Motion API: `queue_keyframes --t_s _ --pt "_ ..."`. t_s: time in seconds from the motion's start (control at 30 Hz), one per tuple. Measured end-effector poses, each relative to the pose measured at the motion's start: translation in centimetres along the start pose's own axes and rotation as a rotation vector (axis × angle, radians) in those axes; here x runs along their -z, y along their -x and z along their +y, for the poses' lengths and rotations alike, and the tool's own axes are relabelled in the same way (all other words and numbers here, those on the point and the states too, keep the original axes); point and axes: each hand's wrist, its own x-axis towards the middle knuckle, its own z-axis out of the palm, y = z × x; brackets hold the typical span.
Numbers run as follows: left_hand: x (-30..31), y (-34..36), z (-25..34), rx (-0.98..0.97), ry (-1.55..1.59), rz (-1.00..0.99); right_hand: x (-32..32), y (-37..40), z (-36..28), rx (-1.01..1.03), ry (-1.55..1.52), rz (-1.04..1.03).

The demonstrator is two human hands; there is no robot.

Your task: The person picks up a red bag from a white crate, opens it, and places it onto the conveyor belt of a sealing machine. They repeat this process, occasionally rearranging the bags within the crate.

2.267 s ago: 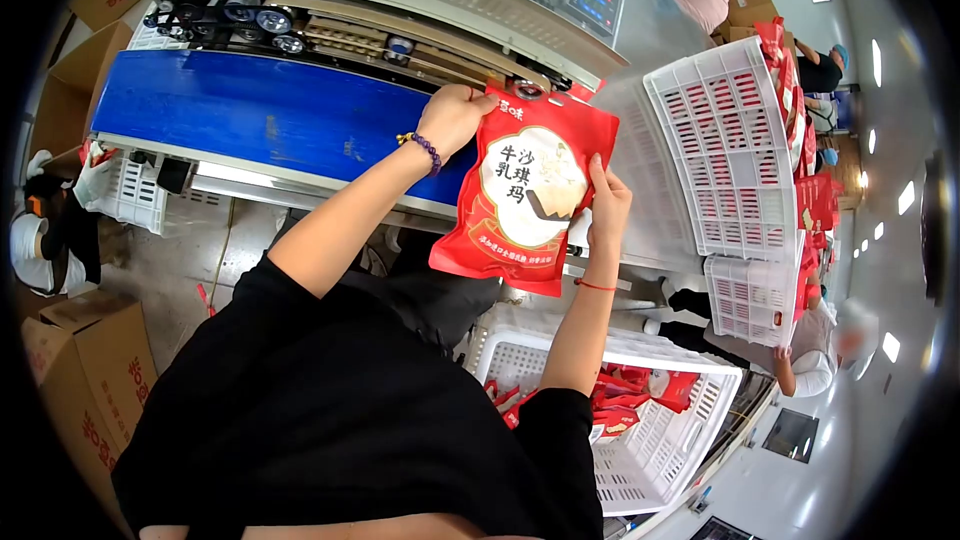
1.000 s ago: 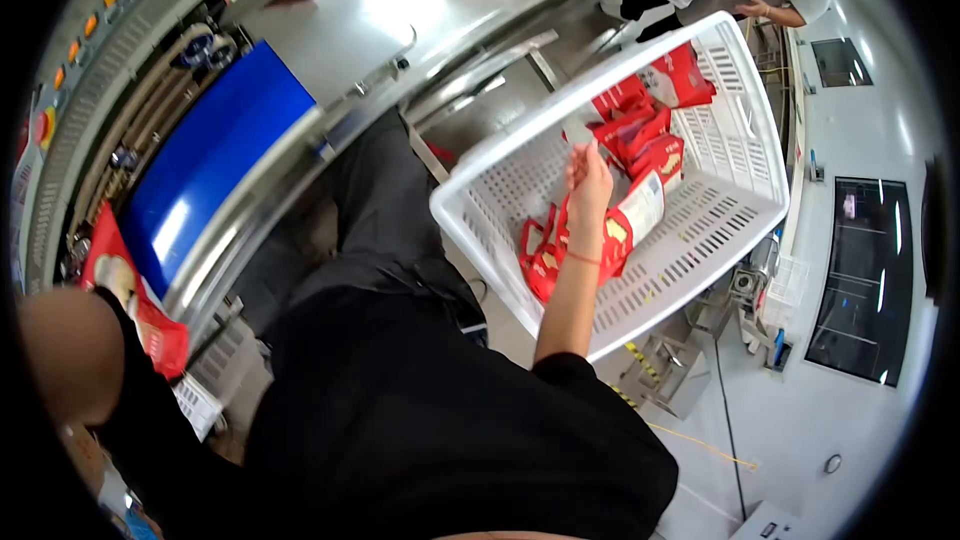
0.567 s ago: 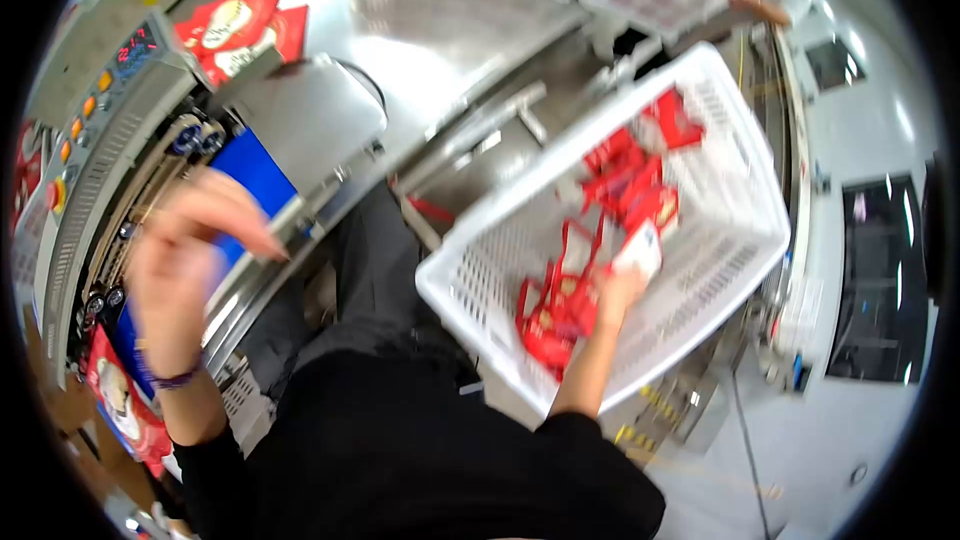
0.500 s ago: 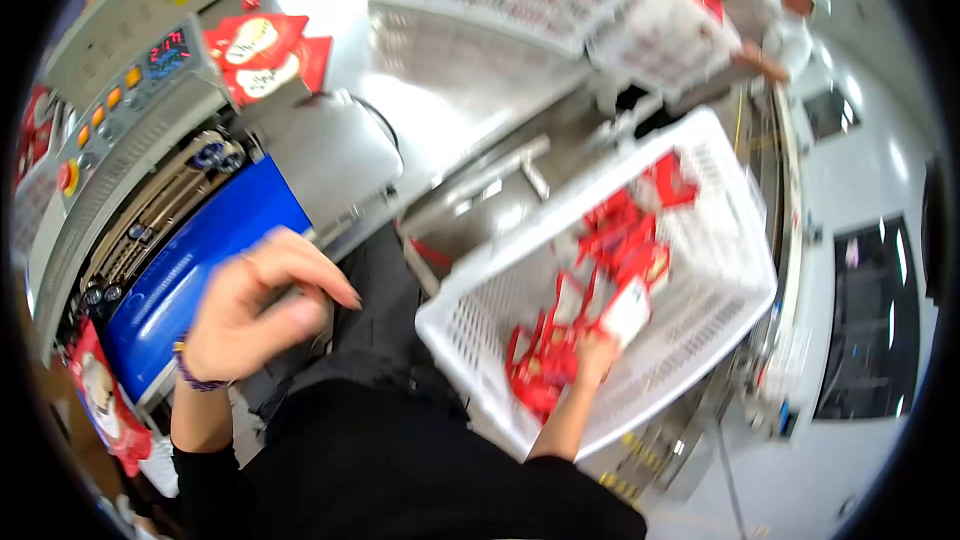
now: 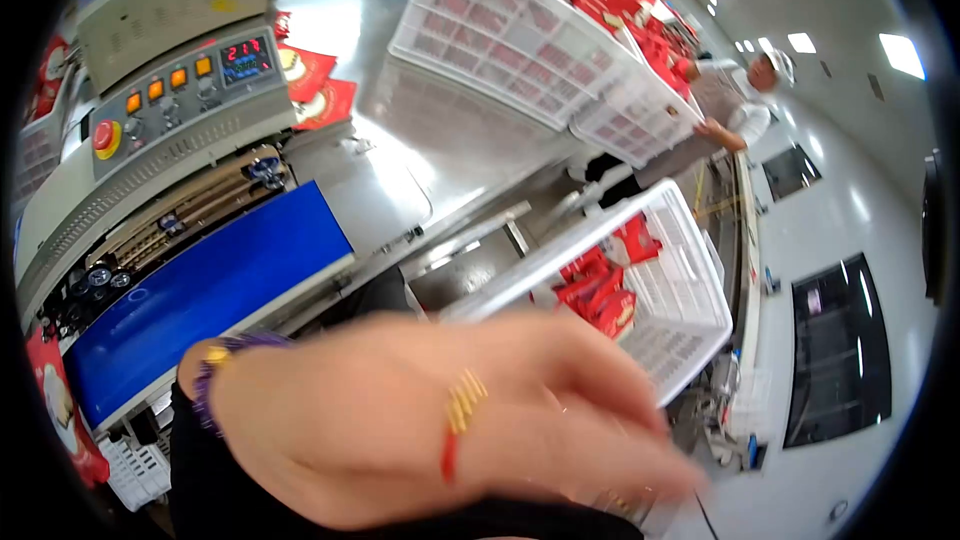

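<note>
My left hand (image 5: 400,420) is very close to the camera and stretches across the lower middle, with a purple beaded bracelet on the wrist. Its fingers are smeared by motion and partly curled, and no object shows in them. Behind it stands a white plastic basket (image 5: 700,290) with holes in its walls. Red printed bags (image 5: 600,295) lie inside, and the near part of the basket is hidden by my left hand. My right hand is out of sight.
At left is a machine with a control panel (image 5: 185,90) and a blue belt (image 5: 215,295). Red bags (image 5: 325,102) lie on the steel table (image 5: 450,100). Full white crates (image 5: 500,40) stand at the back, where a person (image 5: 735,100) holds one.
My left hand has moved from near the blue belt to the right and up close to the camera. My right hand, earlier inside the basket, is no longer visible. The view has shifted.
</note>
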Motion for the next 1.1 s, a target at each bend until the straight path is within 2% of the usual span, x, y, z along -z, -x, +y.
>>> queue_keyframes --t_s 0.03,0.07,0.1,0.13,0.17,0.23,0.27,0.33,0.4,0.43,0.47,0.57,0.67,0.73,0.83,0.87,0.9,0.93,0.97,1.0,1.07,1.1 --pt "0.7 0.9 -0.1 0.04 -0.226 0.099 1.2 0.9 -2.1 0.074 -0.056 -0.192" --pt "-0.3 2.3 -1.0 -0.071 -0.294 0.59 0.2 0.4 -0.9 0.103 -0.169 -0.348" --pt "-1.4 3.5 -2.0 -0.166 -0.356 1.078 1.1 2.4 -4.0 0.215 -0.156 -0.362" --pt "-0.5 4.5 -0.5 -0.306 -0.375 0.945 0.6 2.8 -5.0 0.213 -0.156 -0.451" --pt "0.2 4.7 0.8 -0.424 -0.343 0.775 -1.0 2.7 -4.4 0.35 -0.2 -0.473" --pt "0.2 4.7 3.3 -0.529 -0.271 0.596 -0.9 4.1 -8.0 0.34 -0.166 -0.651" --pt "0.4 4.2 4.1 -0.553 -0.26 0.56 -1.4 4.2 -9.0 0.435 -0.16 -0.61" --pt "-0.2 4.4 4.6 -0.583 -0.287 0.556 -4.1 2.9 -8.7 0.468 -0.058 -0.639" --pt "-1.1 4.4 5.2 -0.61 -0.369 0.546 -4.0 3.0 -8.9 0.537 0.064 -0.609" --pt "-1.2 4.5 5.1 -0.628 -0.388 0.537 -3.1 3.7 -10.8 0.483 0.052 -0.632" --pt "-1.3 4.7 5.2 -0.649 -0.417 0.524 -3.7 3.4 -10.0 0.496 0.18 -0.587" --pt "-0.4 5.6 6.1 -0.691 -0.506 0.495 -3.5 3.4 -13.3 0.567 0.181 -0.586" --pt "-0.8 5.9 5.9 -0.754 -0.601 0.546 -2.2 5.0 -11.2 0.542 0.215 -0.538" --pt "-2.2 6.7 5.8 -0.805 -0.732 0.642 -0.1 6.6 -13.0 0.534 0.174 -0.461" --pt "-4.3 13.0 6.2 -1.097 -1.038 0.855 2.9 7.6 -17.2 0.656 0.123 -0.467" --pt "-4.5 15.5 4.9 -1.192 -1.05 1.026 4.2 9.0 -17.9 0.663 0.147 -0.511" --pt "-4.7 18.1 2.7 -1.153 -0.969 1.206 4.9 10.9 -18.4 0.728 0.188 -0.554" --pt "-4.4 27.8 -3.6 -0.835 -0.37 1.311 5.6 12.7 -19.5 0.774 0.156 -0.62" --pt "-4.0 16.7 -6.4 -0.119 -0.886 1.153 6.7 9.6 -21.2 0.808 0.163 -0.712" --pt "-4.2 14.2 -7.1 0.28 -0.858 0.81 7.0 9.8 -22.4 0.851 0.197 -0.786" --pt "-5.4 13.7 -11.9 0.375 -0.557 0.498 5.6 9.8 -24.6 0.923 0.21 -0.82" --pt "-5.7 13.0 -13.5 0.381 -0.6 0.331 5.0 9.0 -25.7 0.988 0.154 -0.85"
